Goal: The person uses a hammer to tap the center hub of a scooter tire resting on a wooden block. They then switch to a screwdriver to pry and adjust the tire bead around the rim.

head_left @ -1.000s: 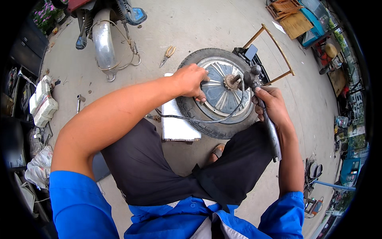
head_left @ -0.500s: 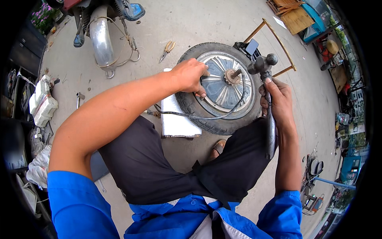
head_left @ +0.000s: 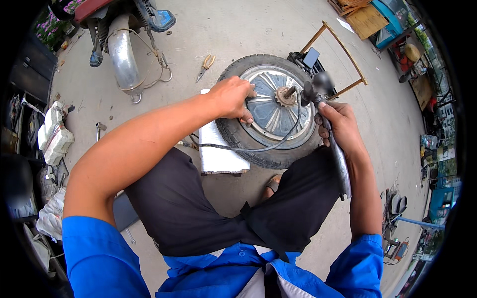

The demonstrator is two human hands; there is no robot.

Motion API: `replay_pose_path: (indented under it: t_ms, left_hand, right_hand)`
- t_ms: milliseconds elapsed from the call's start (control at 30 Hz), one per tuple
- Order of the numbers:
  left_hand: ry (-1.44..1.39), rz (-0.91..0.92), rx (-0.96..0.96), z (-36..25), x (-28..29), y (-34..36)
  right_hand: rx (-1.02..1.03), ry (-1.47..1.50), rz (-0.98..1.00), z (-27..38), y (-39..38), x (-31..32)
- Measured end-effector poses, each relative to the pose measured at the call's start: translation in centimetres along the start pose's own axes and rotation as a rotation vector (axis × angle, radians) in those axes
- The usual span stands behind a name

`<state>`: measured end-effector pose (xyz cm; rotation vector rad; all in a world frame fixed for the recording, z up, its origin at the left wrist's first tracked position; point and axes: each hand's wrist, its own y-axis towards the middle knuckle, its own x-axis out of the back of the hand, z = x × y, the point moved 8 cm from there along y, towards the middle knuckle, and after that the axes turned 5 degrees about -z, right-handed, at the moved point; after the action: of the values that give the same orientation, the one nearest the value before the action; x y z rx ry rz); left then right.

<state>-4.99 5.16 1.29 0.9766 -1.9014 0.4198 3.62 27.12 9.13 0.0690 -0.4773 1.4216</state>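
Note:
A hub-motor wheel (head_left: 273, 119) with a black tyre lies flat in front of my knees, its axle stub pointing up. My left hand (head_left: 232, 99) rests over the left side of its metal rim, fingers curled and thumb lower down; whatever sits between them is too hidden to name. In my right hand (head_left: 343, 124) is a ball-peen hammer (head_left: 339, 159), gripped high on its grey handle near the head. The head is partly blurred and sits just right of the axle. A black cable (head_left: 233, 147) runs from the axle across the wheel to the left.
A white slab (head_left: 218, 158) lies partly under the wheel. Pliers (head_left: 204, 68) lie on the floor beyond it. A wooden frame (head_left: 345, 49) and a phone (head_left: 311, 57) are behind the wheel at right. A vehicle's front wheel with a silver mudguard (head_left: 121, 54) stands far left.
The hammer head has moved slightly left and down toward the axle, and its handle end has swung to the right. My left hand keeps its place on the rim.

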Motion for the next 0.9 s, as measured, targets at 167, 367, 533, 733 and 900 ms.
replay_pose_path:
  t_ms: [167,367,533,733,900]
  left_hand:
    - [-0.055,0.013,0.016,-0.2,-0.2,-0.4]
    - [-0.012,0.028,-0.005,-0.1,-0.6,-0.1]
    - [-0.035,0.011,-0.011,-0.2,-0.4,-0.1]
    - [-0.027,0.011,0.000,0.1,-0.6,-0.4]
    - [-0.033,0.013,0.004,-0.2,-0.5,0.1]
  right_hand:
    - [0.106,0.088,-0.052,-0.7,-0.1,0.1]
    - [0.079,0.020,-0.016,0.5,0.3,0.7]
    - [-0.023,0.009,0.080,-2.2,1.0,-1.1]
    - [0.093,0.032,-0.040,1.3,-0.2,0.3]
    - [-0.025,0.019,0.040,-1.9,1.2,-0.5]
